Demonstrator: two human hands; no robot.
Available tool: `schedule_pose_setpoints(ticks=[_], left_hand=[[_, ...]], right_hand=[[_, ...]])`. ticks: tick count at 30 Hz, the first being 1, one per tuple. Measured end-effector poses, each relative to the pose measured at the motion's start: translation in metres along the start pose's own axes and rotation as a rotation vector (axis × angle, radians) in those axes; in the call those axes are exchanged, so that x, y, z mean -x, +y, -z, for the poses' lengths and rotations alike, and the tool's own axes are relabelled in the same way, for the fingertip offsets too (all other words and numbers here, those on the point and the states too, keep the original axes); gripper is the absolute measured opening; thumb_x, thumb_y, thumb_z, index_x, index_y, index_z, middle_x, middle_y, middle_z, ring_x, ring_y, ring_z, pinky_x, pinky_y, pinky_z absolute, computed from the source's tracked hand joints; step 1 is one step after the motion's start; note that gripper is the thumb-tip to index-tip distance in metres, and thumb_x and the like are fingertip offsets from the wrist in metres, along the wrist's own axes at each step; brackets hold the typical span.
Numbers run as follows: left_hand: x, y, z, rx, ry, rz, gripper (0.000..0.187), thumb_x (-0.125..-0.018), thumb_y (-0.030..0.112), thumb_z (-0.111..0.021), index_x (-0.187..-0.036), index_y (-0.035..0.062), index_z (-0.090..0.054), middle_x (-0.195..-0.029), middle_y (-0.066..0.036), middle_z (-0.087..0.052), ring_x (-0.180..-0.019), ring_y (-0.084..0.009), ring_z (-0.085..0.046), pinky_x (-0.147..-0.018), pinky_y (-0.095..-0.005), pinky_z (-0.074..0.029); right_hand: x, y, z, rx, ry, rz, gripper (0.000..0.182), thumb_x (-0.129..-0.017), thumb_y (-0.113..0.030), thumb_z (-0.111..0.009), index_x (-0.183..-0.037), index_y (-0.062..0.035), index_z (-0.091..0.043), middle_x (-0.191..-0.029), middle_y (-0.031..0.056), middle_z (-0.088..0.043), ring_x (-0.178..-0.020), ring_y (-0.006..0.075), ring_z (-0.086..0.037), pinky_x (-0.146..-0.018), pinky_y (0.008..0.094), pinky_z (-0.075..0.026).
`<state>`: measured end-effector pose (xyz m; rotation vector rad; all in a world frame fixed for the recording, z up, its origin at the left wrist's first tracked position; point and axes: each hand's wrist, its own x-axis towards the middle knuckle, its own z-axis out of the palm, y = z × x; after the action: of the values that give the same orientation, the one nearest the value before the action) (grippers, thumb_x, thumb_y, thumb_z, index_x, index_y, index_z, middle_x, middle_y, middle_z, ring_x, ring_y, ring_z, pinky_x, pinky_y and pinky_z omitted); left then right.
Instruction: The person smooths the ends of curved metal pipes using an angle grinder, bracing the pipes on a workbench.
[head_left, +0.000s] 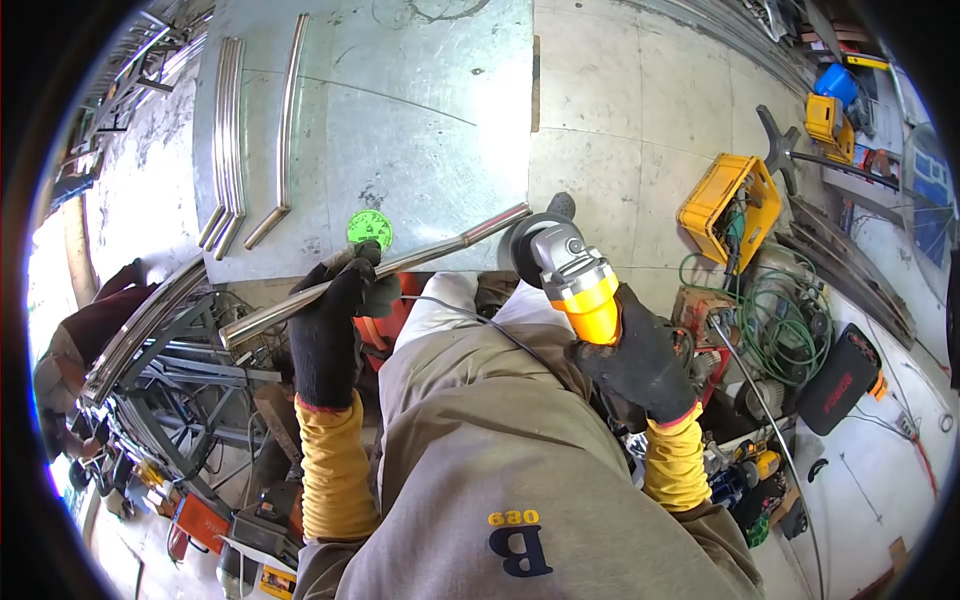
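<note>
My left hand [333,325], in a black glove, is closed around a shiny metal tube [410,258]. The tube slants up to the right, with a slight bend near its upper end. In my gloved right hand [645,360] is a yellow and grey angle grinder [583,290], gripped by its body. The grinder's dark disc [522,245] is right by the tube's upper end. Just above my left hand, a round green disc [370,229] lies on the metal-topped table [400,120]. Several bent tubes [228,130] lie at the table's left, with another bent tube [290,120] beside them.
Long metal tubes [145,325] rest on a grey steel frame at the left, where a person [85,335] bends. To the right are a yellow crate [705,200], a coiled green hose [765,325] and a black case [838,380]. A dark cord [465,312] crosses by my lap.
</note>
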<state>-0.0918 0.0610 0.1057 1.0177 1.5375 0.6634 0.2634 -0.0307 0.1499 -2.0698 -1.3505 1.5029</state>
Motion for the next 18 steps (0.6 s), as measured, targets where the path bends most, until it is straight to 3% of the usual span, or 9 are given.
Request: schedule_pose_setpoints(ticks=[2,3,10,12,14,18], left_hand=[[-0.001,0.01,-0.002,0.096,0.011,0.091,0.035,-0.11,0.016,-0.062,-0.133,-0.0084,-0.073,-0.114,-0.016,-0.08,-0.095,-0.0234,-0.079,-0.083,-0.0347,-0.063],[-0.001,0.015,-0.003,0.197,0.019,0.183,0.036,-0.11,0.016,-0.062,-0.133,-0.009,-0.073,-0.113,-0.017,-0.08,-0.095,-0.0241,-0.079,-0.083,-0.0353,-0.063],[-0.005,0.013,-0.004,0.181,0.036,0.136,0.034,-0.107,0.017,-0.063,-0.129,-0.0071,-0.075,-0.107,-0.016,-0.082,-0.092,-0.0239,-0.08,-0.087,-0.0348,-0.062],[-0.01,0.01,-0.001,0.187,0.02,0.159,0.038,-0.109,0.022,-0.065,-0.131,-0.0081,-0.074,-0.107,-0.015,-0.08,-0.09,-0.0255,-0.079,-0.082,-0.0374,-0.062],[-0.012,0.016,-0.001,0.177,0.01,0.163,0.039,-0.109,0.023,-0.065,-0.13,-0.0079,-0.074,-0.107,-0.015,-0.079,-0.09,-0.0257,-0.079,-0.082,-0.0377,-0.062],[-0.014,0.019,0.0,0.173,0.0,0.205,0.041,-0.108,0.025,-0.065,-0.13,-0.0078,-0.074,-0.104,-0.015,-0.079,-0.089,-0.0262,-0.079,-0.08,-0.0386,-0.062]], right_hand=[[-0.001,-0.006,0.003,0.003,-0.036,-0.04,0.076,-0.085,-0.025,-0.093,-0.148,-0.003,-0.057,-0.124,0.0206,-0.077,-0.11,0.0372,-0.077,-0.095,0.0459,-0.059],[-0.003,-0.005,0.002,-0.003,-0.031,-0.045,0.076,-0.085,-0.025,-0.093,-0.148,-0.003,-0.057,-0.124,0.0206,-0.077,-0.11,0.0372,-0.077,-0.095,0.0459,-0.059],[-0.01,0.0,0.001,-0.006,-0.035,-0.036,0.073,-0.085,-0.024,-0.092,-0.146,-0.0032,-0.058,-0.123,0.0198,-0.077,-0.11,0.037,-0.077,-0.095,0.045,-0.059],[-0.007,-0.001,0.001,-0.025,-0.036,-0.027,0.073,-0.085,-0.024,-0.092,-0.145,-0.0032,-0.058,-0.123,0.0197,-0.077,-0.11,0.0369,-0.077,-0.095,0.045,-0.059],[-0.003,-0.002,0.001,-0.028,0.01,-0.005,0.063,-0.084,-0.027,-0.086,-0.136,-0.0061,-0.059,-0.111,0.0236,-0.076,-0.103,0.0478,-0.075,-0.086,0.0519,-0.059],[-0.004,0.0,0.0,-0.026,0.003,-0.037,0.063,-0.084,-0.027,-0.086,-0.136,-0.006,-0.059,-0.113,0.0239,-0.076,-0.105,0.0477,-0.074,-0.087,0.0521,-0.059]])
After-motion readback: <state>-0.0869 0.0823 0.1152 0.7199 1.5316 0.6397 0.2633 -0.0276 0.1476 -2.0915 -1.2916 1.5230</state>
